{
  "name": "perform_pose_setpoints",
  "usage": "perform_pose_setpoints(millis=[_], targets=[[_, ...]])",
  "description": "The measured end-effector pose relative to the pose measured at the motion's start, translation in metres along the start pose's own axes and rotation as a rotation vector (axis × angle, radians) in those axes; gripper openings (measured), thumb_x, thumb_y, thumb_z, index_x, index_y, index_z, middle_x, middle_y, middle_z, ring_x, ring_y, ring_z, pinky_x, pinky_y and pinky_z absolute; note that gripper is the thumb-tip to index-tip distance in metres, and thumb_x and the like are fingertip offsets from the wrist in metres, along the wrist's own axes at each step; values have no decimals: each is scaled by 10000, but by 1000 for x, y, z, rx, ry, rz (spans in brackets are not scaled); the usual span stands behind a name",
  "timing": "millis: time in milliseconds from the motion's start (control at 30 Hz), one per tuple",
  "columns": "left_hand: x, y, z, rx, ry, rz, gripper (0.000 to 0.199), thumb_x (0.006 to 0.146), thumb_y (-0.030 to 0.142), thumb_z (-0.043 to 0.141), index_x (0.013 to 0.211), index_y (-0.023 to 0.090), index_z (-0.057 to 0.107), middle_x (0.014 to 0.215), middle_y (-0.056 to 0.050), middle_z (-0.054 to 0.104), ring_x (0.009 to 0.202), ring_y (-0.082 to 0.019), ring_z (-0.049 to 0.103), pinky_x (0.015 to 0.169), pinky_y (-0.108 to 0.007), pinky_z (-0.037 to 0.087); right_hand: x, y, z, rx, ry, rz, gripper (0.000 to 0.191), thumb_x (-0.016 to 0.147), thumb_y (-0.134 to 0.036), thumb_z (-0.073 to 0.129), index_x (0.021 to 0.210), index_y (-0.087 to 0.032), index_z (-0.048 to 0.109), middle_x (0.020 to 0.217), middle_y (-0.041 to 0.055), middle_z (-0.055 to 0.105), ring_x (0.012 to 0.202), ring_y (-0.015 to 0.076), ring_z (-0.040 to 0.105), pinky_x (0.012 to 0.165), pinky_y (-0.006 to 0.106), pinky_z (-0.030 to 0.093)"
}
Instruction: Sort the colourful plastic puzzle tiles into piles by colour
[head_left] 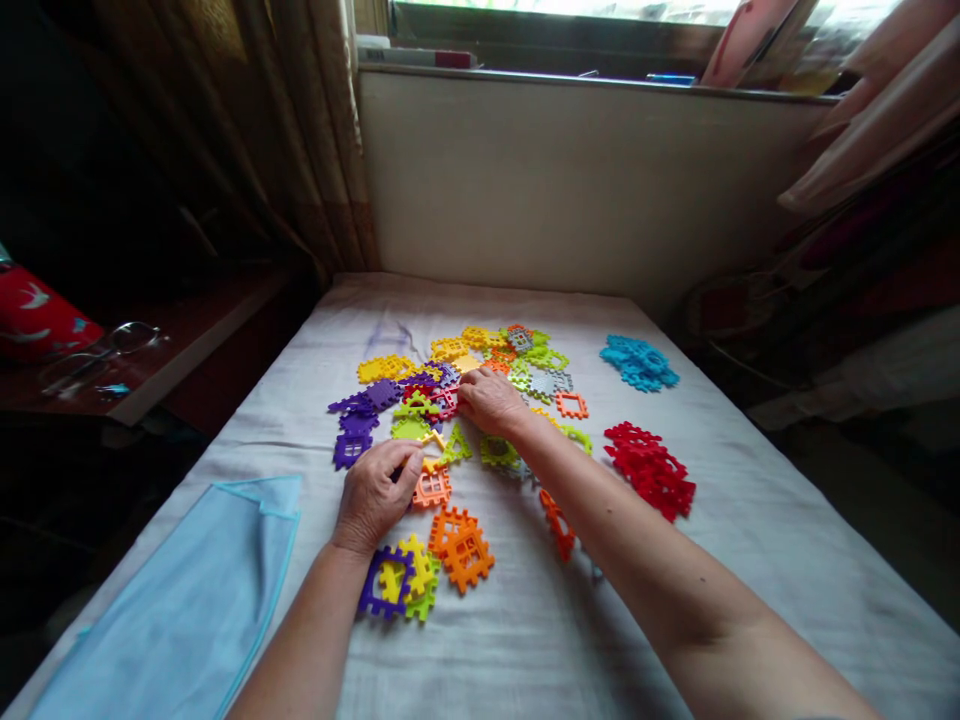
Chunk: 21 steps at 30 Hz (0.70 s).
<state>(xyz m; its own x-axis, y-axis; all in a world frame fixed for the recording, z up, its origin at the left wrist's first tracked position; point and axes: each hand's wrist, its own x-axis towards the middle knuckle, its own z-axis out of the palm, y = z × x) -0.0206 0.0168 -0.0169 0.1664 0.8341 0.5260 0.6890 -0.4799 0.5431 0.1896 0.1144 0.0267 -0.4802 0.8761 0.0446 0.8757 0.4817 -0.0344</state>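
Observation:
Flat plastic interlocking building tiles with toothed edges lie in a mixed heap on the cloth. My left hand [381, 490] is closed at the near left of the heap, its thumb and fingertips pinching a pale yellow frame tile [433, 444]. Just below those fingers rests a peach window tile [432, 488]. Farther in, my right hand [491, 402] has its fingers closed on a pinkish-red tile [445, 403]; its fingertips are partly hidden. Purple tiles [355, 424] lie left of the hands, with green tiles [411, 427] between them.
Blue tiles [640, 363] and red tiles [651, 472] form separate piles on the right. Orange tiles [469, 557] and a purple frame tile [386, 582] lie near me. A light blue cloth [172, 600] covers the left edge. Glasses [135, 338] sit on a side table.

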Motion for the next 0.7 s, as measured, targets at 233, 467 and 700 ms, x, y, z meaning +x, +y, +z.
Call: perform_pose_setpoints(millis=[233,467,700], targets=[[-1,-2,2,-1,-9,-8,270,930,344,505,824,224,723,906,-39,771,867,-189,725,845,-313,564,-31,2,-3,282,315,5,162,930,-279,556,938,-191,691,1253,129,651,1154,254,571,1012,422,429],[0,-3,1,13,-27,-24,296,928,378,496,830,221,727,914,-40,772,866,-193,722,820,-310,565,-58,29,2,1287,661,330,280,872,-505,598,900,-227,596,1122,77,703,974,189,674,767,321,586],[2,-1,0,41,-14,-5,304,922,387,494,809,228,726,903,-36,774,840,-186,725,823,-300,564,-84,47,15,1646,618,628,315,852,-541,603,903,-249,497,980,-6,698,689,120,696,628,275,609]])
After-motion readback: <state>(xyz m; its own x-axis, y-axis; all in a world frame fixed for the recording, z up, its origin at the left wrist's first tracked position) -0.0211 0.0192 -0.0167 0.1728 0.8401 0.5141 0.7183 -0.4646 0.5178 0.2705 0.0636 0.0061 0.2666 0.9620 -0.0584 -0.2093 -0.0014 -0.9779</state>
